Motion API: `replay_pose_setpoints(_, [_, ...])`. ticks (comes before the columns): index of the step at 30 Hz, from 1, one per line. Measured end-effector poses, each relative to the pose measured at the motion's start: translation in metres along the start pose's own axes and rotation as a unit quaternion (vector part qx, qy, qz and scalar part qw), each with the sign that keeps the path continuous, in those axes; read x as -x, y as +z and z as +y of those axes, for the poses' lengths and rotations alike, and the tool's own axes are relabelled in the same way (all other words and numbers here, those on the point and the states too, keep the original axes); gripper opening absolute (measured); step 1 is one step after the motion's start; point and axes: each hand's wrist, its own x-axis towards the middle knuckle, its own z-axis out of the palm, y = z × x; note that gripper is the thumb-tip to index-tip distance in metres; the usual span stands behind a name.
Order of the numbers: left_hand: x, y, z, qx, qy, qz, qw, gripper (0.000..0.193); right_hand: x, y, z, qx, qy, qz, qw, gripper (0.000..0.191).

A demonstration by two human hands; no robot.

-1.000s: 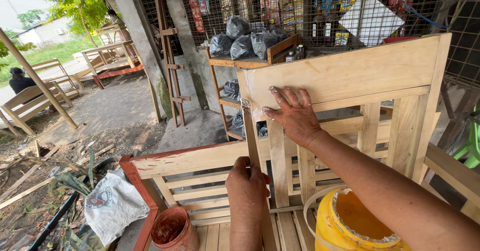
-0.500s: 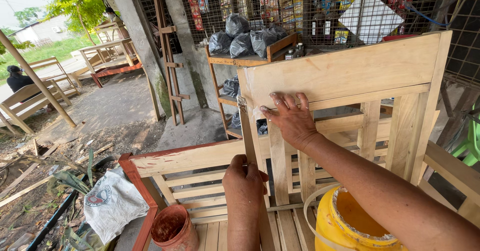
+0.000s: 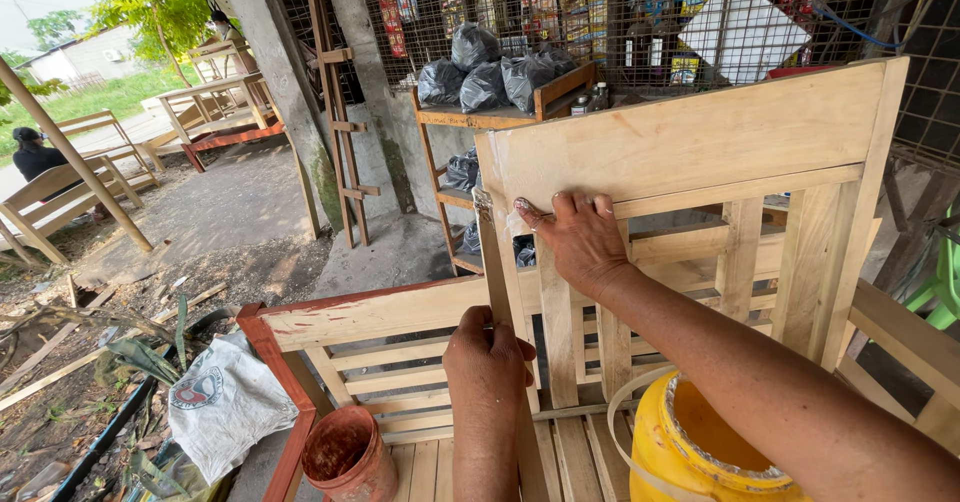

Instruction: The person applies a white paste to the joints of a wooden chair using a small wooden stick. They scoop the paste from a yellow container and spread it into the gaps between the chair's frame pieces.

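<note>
Hands barely shift from a moment ago: the right hand (image 3: 578, 237) stays flat, fingers spread, on the wooden frame's (image 3: 690, 147) top board; the left hand (image 3: 487, 354) remains closed around its post, lower down.

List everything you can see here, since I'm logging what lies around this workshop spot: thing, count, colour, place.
wooden frame: one, pale unpainted wood, upright at centre
bucket: one, yellow, bottom right
pot: one, reddish-brown, bottom left of centre
sack: one, white, on the ground at left
bags: several, black, on the wooden shelf behind
wooden bench: one, pale, far left
left hand: one, gripping the frame's post low down
right hand: one, flat on the frame's top panel
</note>
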Motion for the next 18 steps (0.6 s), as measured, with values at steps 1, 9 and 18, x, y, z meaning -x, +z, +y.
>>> replay_pose_setpoints(1, [0.000,0.000,0.000,-0.001,0.004,0.000,1.000,0.027,0.000,0.000,0.001,0.009,-0.005,-0.004,1.000,0.067])
replay_pose_setpoints(9, [0.001,0.003,0.002,-0.013,-0.015,-0.004,1.000,0.027,-0.001,-0.001,-0.003,0.027,-0.014,-0.033,0.999,0.070])
replay_pose_setpoints(18, [0.003,0.001,0.002,-0.008,-0.025,-0.001,1.000,0.027,-0.003,-0.011,-0.005,0.030,-0.044,-0.077,0.996,0.071])
